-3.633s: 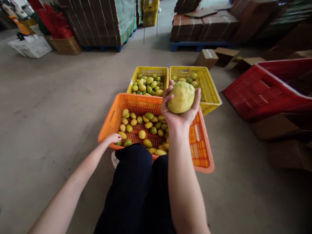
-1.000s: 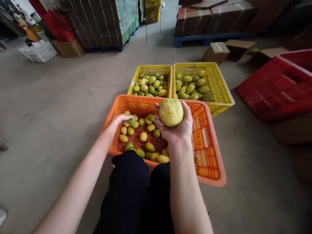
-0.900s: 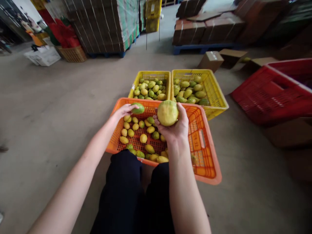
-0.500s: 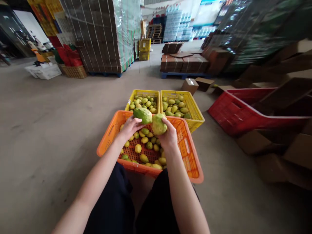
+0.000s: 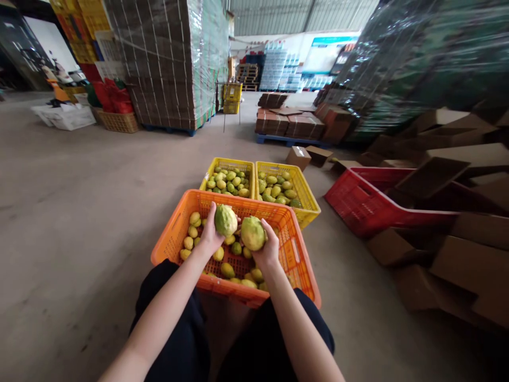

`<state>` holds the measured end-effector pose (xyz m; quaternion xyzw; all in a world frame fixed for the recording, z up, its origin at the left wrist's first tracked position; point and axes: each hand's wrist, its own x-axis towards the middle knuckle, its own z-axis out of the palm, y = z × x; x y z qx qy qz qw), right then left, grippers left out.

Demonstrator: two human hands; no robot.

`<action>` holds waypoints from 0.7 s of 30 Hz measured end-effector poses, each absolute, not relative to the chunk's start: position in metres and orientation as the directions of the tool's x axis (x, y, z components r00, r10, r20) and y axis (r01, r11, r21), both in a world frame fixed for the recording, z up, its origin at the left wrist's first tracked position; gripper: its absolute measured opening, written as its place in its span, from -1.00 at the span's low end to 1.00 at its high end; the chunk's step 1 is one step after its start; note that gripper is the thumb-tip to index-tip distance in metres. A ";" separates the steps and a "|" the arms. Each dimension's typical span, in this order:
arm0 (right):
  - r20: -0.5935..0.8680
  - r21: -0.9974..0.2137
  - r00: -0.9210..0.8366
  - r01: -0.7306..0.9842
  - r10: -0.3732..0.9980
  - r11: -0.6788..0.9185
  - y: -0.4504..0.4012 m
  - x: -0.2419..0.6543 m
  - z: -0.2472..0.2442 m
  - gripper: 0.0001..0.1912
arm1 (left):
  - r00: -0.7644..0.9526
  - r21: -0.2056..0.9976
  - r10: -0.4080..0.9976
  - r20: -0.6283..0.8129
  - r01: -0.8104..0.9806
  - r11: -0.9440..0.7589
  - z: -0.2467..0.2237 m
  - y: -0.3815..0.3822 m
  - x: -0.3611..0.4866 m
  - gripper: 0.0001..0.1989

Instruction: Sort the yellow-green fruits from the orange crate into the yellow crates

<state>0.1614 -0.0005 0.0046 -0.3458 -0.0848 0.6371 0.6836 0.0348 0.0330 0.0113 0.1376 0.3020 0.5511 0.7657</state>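
Observation:
My left hand (image 5: 210, 232) is closed around a knobbly green-yellow fruit (image 5: 226, 220), with the thumb up along its near side. A rounder, bumpy yellow-green fruit (image 5: 253, 233) sits in my right hand (image 5: 269, 247), the thumb pressed over its right edge. Both fruits are held side by side, slightly apart, above an orange plastic crate (image 5: 175, 233). Inside that crate lie several smaller yellow and green fruits (image 5: 227, 270), partly hidden by my hands. I cannot tell the kind of fruit for certain.
Two yellow crates (image 5: 308, 199) of similar fruit stand just beyond the orange one. To the right are a red crate (image 5: 353, 204) and a heap of cardboard boxes (image 5: 457, 265). Wrapped pallet stacks (image 5: 159, 63) rise farther back on the concrete floor (image 5: 99, 180).
Both hands have come lower and nearer to me with their fruits. The left fruit has turned from lying lengthwise to end-on, and the two fruits have moved slightly apart. My view has tilted up.

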 end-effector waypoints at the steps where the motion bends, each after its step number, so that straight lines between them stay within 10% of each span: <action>1: -0.321 -0.571 0.164 -0.819 0.933 -0.053 0.001 0.160 0.004 -0.85 | 0.199 0.552 0.933 -0.300 -0.762 0.340 0.010 0.035 0.037 -0.57; 15: -0.172 -0.634 0.184 -0.772 0.968 0.034 0.009 0.160 -0.004 -0.70 | 0.031 0.801 0.996 0.079 -0.597 -0.045 -0.004 0.039 0.035 -0.69; 21: -0.246 -0.649 0.292 -0.758 0.924 0.067 0.012 0.154 -0.008 -0.81 | -0.019 0.785 0.994 -0.103 -0.615 0.069 -0.007 0.043 0.036 -0.78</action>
